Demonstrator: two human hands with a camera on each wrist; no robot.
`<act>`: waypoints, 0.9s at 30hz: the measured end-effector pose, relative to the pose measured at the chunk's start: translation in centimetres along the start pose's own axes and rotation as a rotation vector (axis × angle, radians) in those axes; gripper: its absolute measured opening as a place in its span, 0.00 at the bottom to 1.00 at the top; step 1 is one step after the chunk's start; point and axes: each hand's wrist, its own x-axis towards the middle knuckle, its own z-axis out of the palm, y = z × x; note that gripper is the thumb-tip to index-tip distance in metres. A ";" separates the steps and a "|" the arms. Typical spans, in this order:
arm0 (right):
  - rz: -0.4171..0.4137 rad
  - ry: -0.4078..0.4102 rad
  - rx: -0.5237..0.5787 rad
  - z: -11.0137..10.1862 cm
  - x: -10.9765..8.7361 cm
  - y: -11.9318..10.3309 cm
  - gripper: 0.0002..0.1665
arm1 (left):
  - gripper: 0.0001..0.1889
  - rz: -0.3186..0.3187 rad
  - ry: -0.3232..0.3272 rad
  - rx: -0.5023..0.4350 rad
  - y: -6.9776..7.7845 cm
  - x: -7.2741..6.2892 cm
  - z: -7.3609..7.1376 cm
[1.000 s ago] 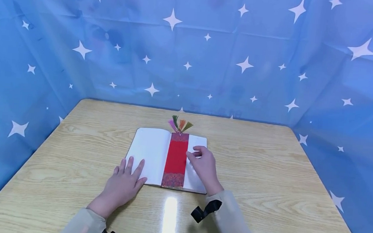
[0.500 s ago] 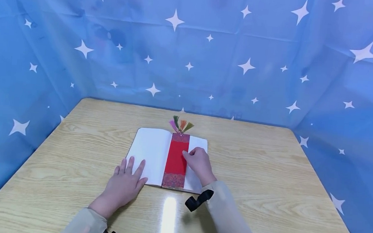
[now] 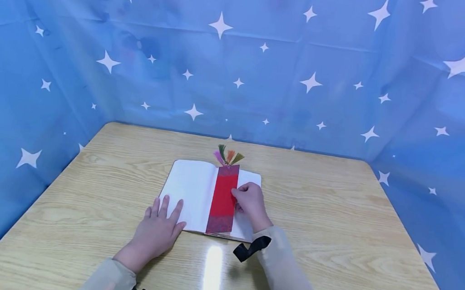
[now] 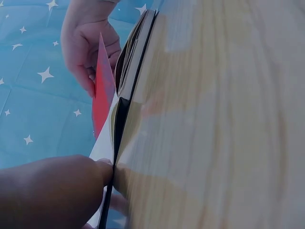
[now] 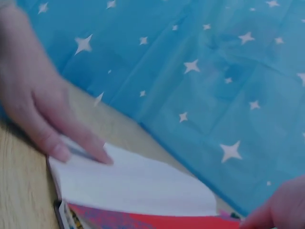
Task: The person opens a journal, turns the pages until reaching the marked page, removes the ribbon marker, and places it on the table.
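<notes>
An open notebook (image 3: 191, 189) with blank white pages lies on the wooden table. Over its right page, along the spine, is a long red bookmark (image 3: 223, 199) with patterned ends. Several coloured tassels (image 3: 229, 156) fan out from the bookmark's top. My right hand (image 3: 251, 205) pinches the bookmark's right edge between thumb and fingers. In the left wrist view the red bookmark (image 4: 101, 95) stands tilted, its near end raised off the page. My left hand (image 3: 155, 234) rests with spread fingers on the lower left corner of the left page.
The table (image 3: 332, 225) extends on both sides of the notebook, with a bright light reflection (image 3: 211, 275) in front. A blue curtain (image 3: 260, 101) with white stars hangs behind and at both sides. Each wrist wears a black strap (image 3: 252, 249).
My right hand has moved to the bookmark's right edge and taken hold of it. The bookmark has lifted and tilted slightly from the page. My left hand stays in place.
</notes>
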 end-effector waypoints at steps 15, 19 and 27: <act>0.142 -0.064 0.436 -1.7 -0.1 1.7 0.12 | 0.29 0.007 0.005 0.007 0.1 -0.2 0.0; 0.162 -0.082 0.485 -2.4 -0.1 2.4 0.14 | 0.29 0.005 0.006 -0.005 0.0 -0.2 0.1; 0.166 -0.058 0.537 -5.0 -0.4 4.0 0.15 | 0.30 -0.003 -0.012 -0.074 -0.3 -0.2 0.1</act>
